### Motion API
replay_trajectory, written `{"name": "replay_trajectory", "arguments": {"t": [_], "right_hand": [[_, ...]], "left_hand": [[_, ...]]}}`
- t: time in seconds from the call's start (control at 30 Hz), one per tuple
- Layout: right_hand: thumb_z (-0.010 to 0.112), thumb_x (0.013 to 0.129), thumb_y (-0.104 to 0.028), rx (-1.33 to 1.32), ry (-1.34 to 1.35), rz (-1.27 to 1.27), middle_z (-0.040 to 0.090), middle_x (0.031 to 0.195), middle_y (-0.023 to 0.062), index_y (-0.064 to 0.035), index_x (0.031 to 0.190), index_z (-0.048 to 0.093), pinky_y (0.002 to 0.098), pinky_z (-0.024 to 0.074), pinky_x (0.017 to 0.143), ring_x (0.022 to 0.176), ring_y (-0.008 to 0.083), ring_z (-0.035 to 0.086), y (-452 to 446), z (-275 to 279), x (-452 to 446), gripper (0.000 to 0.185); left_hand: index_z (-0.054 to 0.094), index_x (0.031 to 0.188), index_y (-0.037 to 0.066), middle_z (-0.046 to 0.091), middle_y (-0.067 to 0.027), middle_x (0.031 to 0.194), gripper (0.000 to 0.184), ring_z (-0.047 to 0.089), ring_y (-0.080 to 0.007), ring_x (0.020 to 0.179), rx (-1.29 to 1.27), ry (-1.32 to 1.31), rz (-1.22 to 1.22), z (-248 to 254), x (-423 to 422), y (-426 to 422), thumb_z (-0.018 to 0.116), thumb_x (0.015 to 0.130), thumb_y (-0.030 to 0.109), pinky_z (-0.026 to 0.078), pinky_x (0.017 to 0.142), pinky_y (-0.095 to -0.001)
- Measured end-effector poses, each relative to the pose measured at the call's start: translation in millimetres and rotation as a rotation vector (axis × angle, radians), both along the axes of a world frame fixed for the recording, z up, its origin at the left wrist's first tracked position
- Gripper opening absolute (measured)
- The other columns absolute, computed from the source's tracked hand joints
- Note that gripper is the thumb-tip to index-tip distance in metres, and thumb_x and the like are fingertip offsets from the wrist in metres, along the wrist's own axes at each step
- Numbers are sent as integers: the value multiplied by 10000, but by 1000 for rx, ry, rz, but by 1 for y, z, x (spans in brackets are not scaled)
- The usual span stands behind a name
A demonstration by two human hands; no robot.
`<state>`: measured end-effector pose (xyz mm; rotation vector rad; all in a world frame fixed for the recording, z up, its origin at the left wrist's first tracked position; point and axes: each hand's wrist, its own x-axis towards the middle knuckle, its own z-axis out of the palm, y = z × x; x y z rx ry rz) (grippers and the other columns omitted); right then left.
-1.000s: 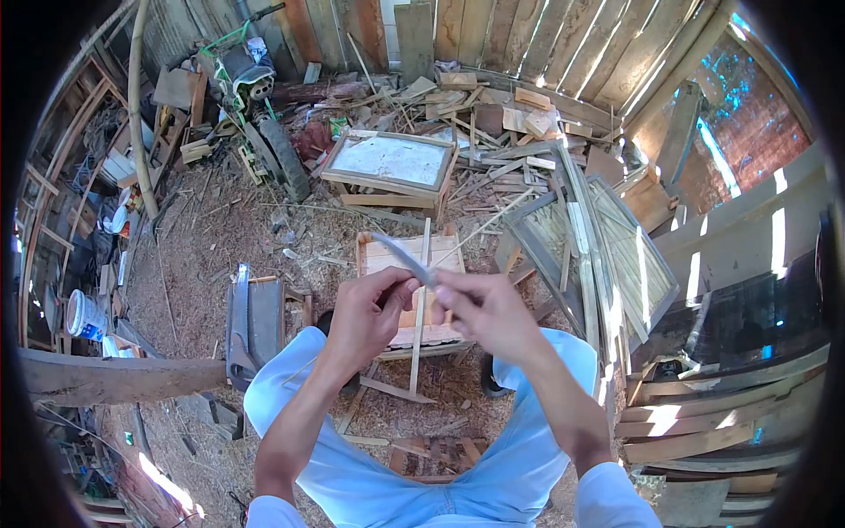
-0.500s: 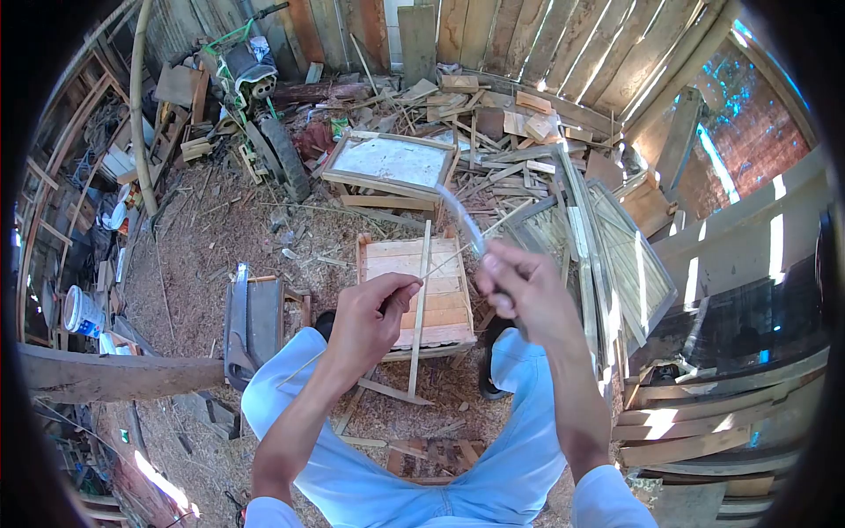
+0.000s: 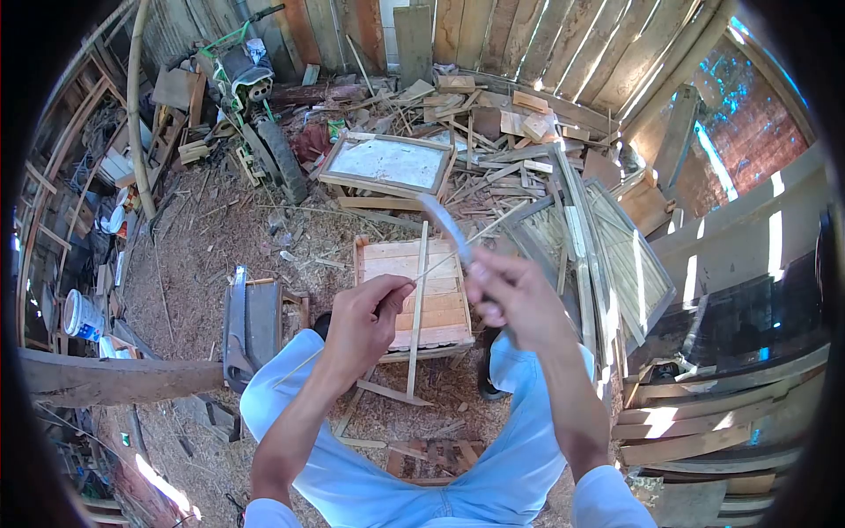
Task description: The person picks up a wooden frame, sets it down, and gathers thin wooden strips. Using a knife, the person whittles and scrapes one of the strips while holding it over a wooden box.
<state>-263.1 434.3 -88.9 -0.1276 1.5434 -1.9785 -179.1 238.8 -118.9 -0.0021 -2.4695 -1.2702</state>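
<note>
My left hand (image 3: 365,319) pinches a thin pale strip (image 3: 440,262) that runs up and right from its fingertips. My right hand (image 3: 510,295) is closed round the handle of a curved blade (image 3: 447,227), which points up and left and lies across the strip in view. The handle itself is mostly hidden by my fingers. Beneath both hands stands a small slatted wooden piece (image 3: 436,310), with a narrow upright-lying batten (image 3: 419,308) across it. Between my knees, a short pointed piece of wood (image 3: 394,392) lies at the batten's lower end.
A handsaw (image 3: 236,326) rests on a dark box (image 3: 262,319) at the left. Ahead are a framed panel (image 3: 385,163), scrap wood (image 3: 506,167) and a motorbike (image 3: 255,97). A white bucket (image 3: 84,315) stands far left; long boards (image 3: 581,246) lean at the right.
From beside my left hand, my right hand moved right and down with the blade, then slightly back left and up. My left hand has shifted slightly, still pinching the strip.
</note>
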Motion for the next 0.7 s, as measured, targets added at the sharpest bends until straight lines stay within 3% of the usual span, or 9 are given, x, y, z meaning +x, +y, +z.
{"name": "replay_trajectory", "arguments": {"t": [0.07,0.23,0.37,0.43,0.53,0.67,0.7], "right_hand": [[524,951,-106,1,-2,152,535,730,15,9,1271,519,175,303,418,524,40,413,-9,-5,8,339],[531,948,-121,-86,-52,-97,514,709,7,-21,1269,526,157,310,407,520,41,412,16,6,-17,336],[532,950,-131,-120,-24,-93,529,721,8,-21,1278,518,158,317,412,527,40,423,24,8,-21,347],[521,956,-131,23,-34,43,548,737,12,-19,1284,516,172,322,416,533,43,427,8,3,-5,347],[515,958,-129,12,4,233,561,741,19,-10,1287,515,185,323,420,534,46,427,-13,-10,10,350],[520,954,-126,33,-8,90,556,721,19,6,1268,525,184,310,418,536,47,422,-2,-1,0,341],[522,951,-121,10,-17,39,540,723,20,-2,1254,533,170,305,414,538,47,418,6,3,-7,325]], "left_hand": [[671,914,10,619,-77,644,79,582,-128,556,-2,30,2,0,-1,1,628,859,46,448,513,-267],[668,906,14,623,-77,646,71,590,-132,559,-18,6,-5,0,0,-3,630,860,52,452,513,-270],[666,903,13,630,-78,653,68,603,-133,569,-14,10,-10,-1,0,-1,625,862,48,457,518,-268],[666,906,13,640,-79,666,69,614,-133,579,-32,6,-5,0,-1,0,622,863,46,465,528,-266],[665,908,12,647,-84,677,69,624,-137,592,10,8,13,3,-2,4,623,860,39,471,537,-266],[666,918,12,653,-91,693,77,633,-141,604,-18,12,11,4,0,0,627,854,31,477,544,-268],[652,922,3,652,-117,716,81,633,-186,597,-17,21,-2,3,1,-2,632,848,28,479,535,-288]]}}
